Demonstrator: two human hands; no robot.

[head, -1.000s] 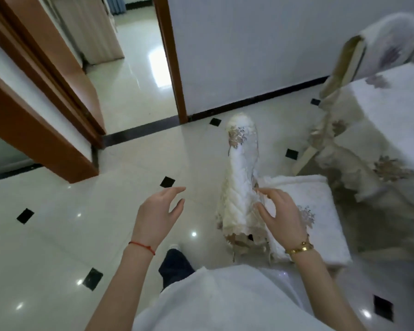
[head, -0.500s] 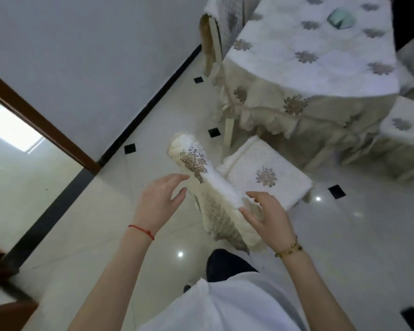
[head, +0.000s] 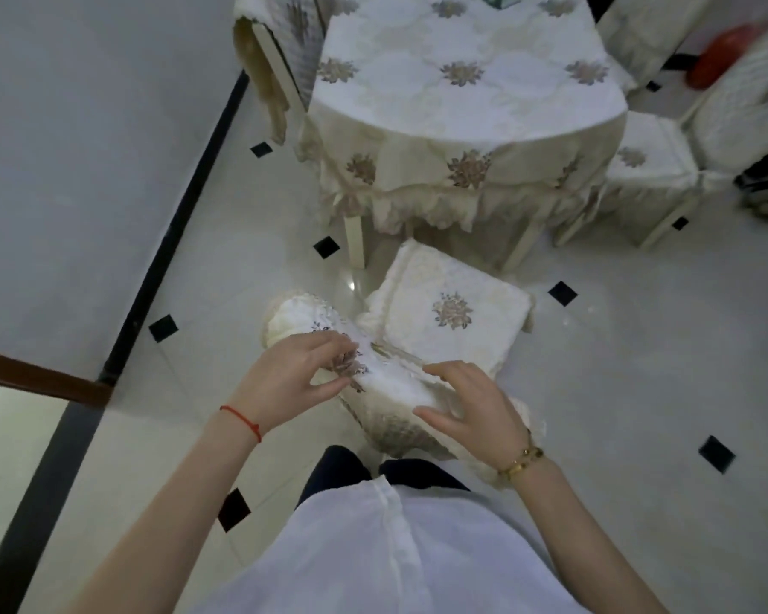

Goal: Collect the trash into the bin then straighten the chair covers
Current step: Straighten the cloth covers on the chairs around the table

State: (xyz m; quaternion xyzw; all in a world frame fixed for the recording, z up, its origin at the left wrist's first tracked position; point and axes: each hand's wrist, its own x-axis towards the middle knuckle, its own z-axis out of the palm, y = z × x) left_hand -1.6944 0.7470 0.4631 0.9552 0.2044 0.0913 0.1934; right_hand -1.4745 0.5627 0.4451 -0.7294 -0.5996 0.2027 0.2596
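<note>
Chair cover (head: 391,383), white quilted w/ lace trim & grey-brown flower embroidery, is sitting over the backrest of the chair at centre frame, just below the seat cushion (head: 451,316). Left hand (head: 293,378) is pinching the cover's fabric at the embroidered flower patch, thumb & fingertips closed on it, on the left side of the backrest top. Right hand (head: 471,407) is resting on the right part of the backrest top w/ fingers spread and thumb against the cover's near face; whether it's actually gripping, can't tell. Red string (head: 242,421) is showing on the left wrist, gold bracelet (head: 522,460) on the right.

Table (head: 462,95) is filling upper centre, draped in a matching cloth w/ flower motifs & ruffled hem. A teal object is poking in at the top edge, mostly cut off. A second covered chair (head: 280,51) is standing at upper left by the wall, a third (head: 648,166) at right, both pushed near the table. Red rounded thing (head: 723,55) is blurring at upper right, can't ID it. Floor (head: 639,347) is glossy pale tile w/ small black diamond insets. Person's white top & dark trousers are filling lower centre.

No brands, labels or readable writing anywhere in view.
</note>
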